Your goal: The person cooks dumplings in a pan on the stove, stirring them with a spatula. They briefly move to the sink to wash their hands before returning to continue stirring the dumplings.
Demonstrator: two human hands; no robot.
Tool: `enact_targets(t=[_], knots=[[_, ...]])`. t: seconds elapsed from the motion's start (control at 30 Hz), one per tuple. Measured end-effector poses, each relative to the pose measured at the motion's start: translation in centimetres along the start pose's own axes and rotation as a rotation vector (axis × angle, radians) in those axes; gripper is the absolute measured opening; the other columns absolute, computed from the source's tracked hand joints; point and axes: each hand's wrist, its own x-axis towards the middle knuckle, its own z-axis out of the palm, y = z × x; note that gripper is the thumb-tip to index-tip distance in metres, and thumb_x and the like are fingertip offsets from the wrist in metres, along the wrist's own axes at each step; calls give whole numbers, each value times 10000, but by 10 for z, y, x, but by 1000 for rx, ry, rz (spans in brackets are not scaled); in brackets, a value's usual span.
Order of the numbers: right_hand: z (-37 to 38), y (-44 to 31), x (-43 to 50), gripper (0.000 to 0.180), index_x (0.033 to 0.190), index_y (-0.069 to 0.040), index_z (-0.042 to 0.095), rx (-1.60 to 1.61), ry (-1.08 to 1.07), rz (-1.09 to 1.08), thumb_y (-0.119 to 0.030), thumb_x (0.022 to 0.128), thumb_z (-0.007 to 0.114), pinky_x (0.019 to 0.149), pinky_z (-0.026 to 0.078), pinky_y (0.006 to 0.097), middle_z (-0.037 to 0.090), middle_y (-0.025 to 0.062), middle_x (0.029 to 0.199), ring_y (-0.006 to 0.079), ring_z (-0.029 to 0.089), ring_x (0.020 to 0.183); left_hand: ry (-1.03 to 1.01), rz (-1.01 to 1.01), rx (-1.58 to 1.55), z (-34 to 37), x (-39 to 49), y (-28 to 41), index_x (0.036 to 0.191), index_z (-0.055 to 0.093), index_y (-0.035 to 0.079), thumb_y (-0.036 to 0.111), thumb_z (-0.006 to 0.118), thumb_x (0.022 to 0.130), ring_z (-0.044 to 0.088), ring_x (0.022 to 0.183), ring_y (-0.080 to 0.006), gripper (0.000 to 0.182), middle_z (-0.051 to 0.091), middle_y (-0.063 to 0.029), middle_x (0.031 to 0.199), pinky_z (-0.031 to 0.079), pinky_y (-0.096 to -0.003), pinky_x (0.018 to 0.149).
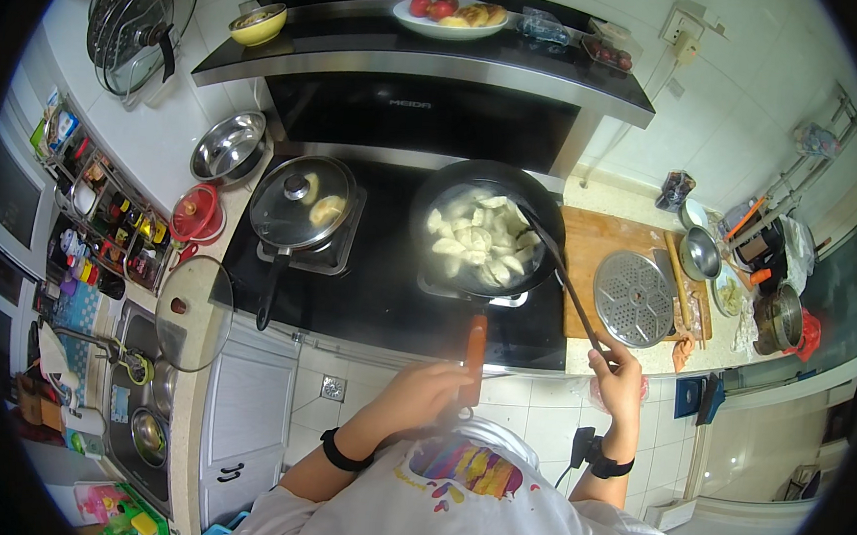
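Note:
My left hand point(432, 389) is at the orange-brown handle point(476, 344) of a dark wok point(428, 267), its fingers against the handle's left side. Dumplings point(474, 237) fill the middle of the wok under rising steam. In my right hand point(619, 375) is the long dark handle of a cooking utensil point(571, 287). It slants left into the wok's right side, where its head is hidden among the dumplings. To the left, a lidded frying pan point(304, 201) sits on the other burner, with pale pieces of food under its glass lid.
A wooden board point(585, 233) at right carries a perforated steamer plate point(633, 298) and a rolling pin point(677, 275). A glass lid point(195, 312) stands by the sink point(138, 463). Overhead, the range hood point(411, 64) holds a plate of food point(450, 27) and a yellow bowl point(257, 29).

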Motion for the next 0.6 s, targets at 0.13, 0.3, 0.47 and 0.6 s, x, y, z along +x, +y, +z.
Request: enact_targets(t=[0.13,0.3,0.47,0.6], knots=[[1,-1,2,372,1217,-47,672,10,-6,5,-159,864,710,729,518,309,714,129,883,213,692,784,7,-10,-15,1,-2,0,1108,700,52,20,580,880,645,1079,-340,259,670,-151,1197,513,-395,929],[1,-1,3,367,1215,-48,674,0,-17,11,-157,866,707,743,518,313,715,130,889,220,698,812,31,26,4,1,-2,-2,1106,701,52,19,581,881,647,1072,-341,257,669,-154,1197,517,-392,919],[1,1,3,365,1213,-47,674,10,-17,7,-153,865,707,741,515,307,717,133,890,208,689,803,20,0,-11,2,-2,0,1099,705,57,19,581,882,647,1070,-339,253,670,-152,1195,519,-389,914],[0,1,1,366,1212,-45,674,10,-8,-5,-149,862,710,739,512,302,717,133,881,200,682,791,26,7,8,1,-2,1,1102,704,60,22,583,885,650,1061,-338,252,669,-151,1198,522,-384,906]])
